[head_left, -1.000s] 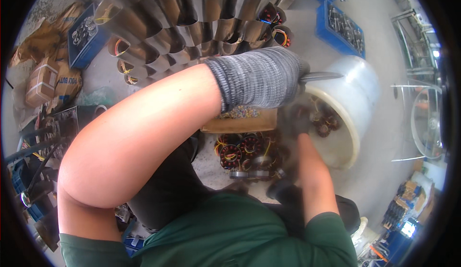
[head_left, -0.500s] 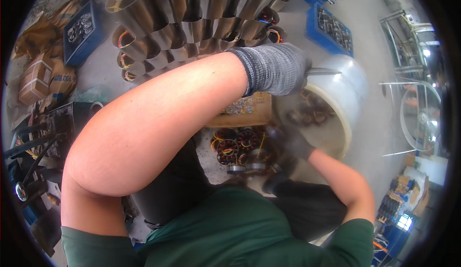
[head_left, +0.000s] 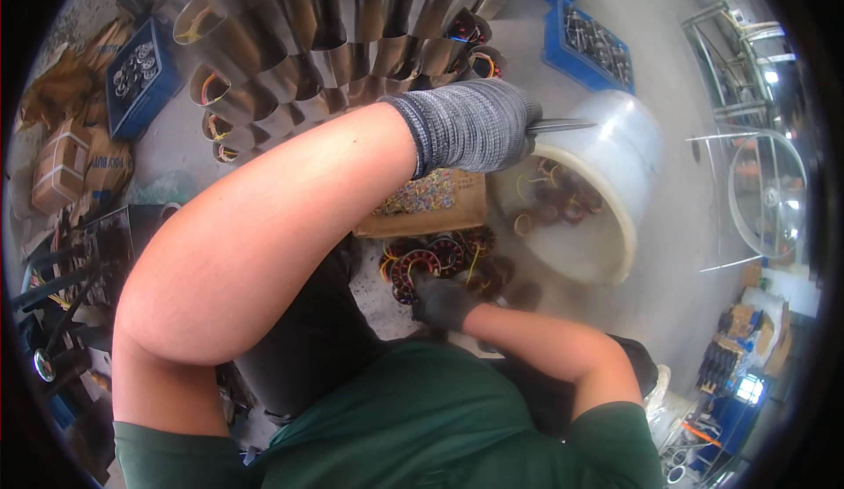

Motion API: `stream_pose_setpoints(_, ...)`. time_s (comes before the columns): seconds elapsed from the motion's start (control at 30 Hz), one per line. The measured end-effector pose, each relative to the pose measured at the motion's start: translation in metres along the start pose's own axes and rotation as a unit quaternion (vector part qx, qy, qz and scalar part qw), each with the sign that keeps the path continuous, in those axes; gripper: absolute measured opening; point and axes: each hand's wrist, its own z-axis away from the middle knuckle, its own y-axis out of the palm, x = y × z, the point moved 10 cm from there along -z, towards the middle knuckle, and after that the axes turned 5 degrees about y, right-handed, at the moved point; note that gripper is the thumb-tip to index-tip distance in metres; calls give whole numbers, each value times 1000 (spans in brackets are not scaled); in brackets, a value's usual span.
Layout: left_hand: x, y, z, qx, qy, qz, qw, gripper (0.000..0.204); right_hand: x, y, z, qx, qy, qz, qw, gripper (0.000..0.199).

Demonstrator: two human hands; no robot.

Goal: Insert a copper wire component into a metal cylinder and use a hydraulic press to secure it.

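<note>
My left hand (head_left: pixel 479 124), in a grey knitted glove, is stretched across in front of me beside the translucent white tub (head_left: pixel 629 151). From its fist juts a slim pointed metal tool (head_left: pixel 563 125); the handle is hidden in the glove. Below, my right hand (head_left: pixel 447 303), in a dark glove, has its fingers closed at the edge of a wound motor stator (head_left: pixel 413 269) with red and dark coils. More stators (head_left: pixel 448 247) with coloured wires lie around it on the floor. Inside the tipped tub rest several copper-coloured stators (head_left: pixel 558 195).
Stacked metal cylinders (head_left: pixel 343 58) with wires inside rise ahead. A cardboard box (head_left: pixel 440 217) of small colourful bits sits beyond the stators. Blue crates of metal parts stand at the far right (head_left: pixel 585 45) and left (head_left: pixel 141 76). A strapped carton (head_left: pixel 61 168) lies far left.
My right hand has moved left, from near the tub's mouth to the stators on the floor. My left hand still grips the pointed tool; the whole view has shifted slightly.
</note>
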Motion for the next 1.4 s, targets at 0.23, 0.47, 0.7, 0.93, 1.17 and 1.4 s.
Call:
stream_pose_setpoints(0.23, 1, 0, 2, -5, -7, 11, 1000, 36, -8, -81, 30, -124, -111, -114, 979, 39)
stream_pose_setpoints(0.47, 0, 2, -3, 15, -8, 27, 999, 37, -323, -108, -21, -339, 156, 215, 902, 63)
stream_pose_setpoints(0.7, 7, 2, 2, 5, -25, 7, 1000, 36, -326, -111, -36, -324, 275, 208, 881, 69)
stream_pose_setpoints(0.93, 22, -4, 8, -36, -26, 19, 999, 39, -309, -117, -48, -337, 217, 199, 894, 43)
stream_pose_setpoints(1.17, 18, 0, 8, -31, -23, 62, 997, 37, -259, -124, -19, -263, -72, 130, 953, 33)
stream_pose_setpoints(1.4, 22, 0, 10, -41, -36, 45, 997, 36, -253, -60, -23, -57, -1, -92, 994, 31)
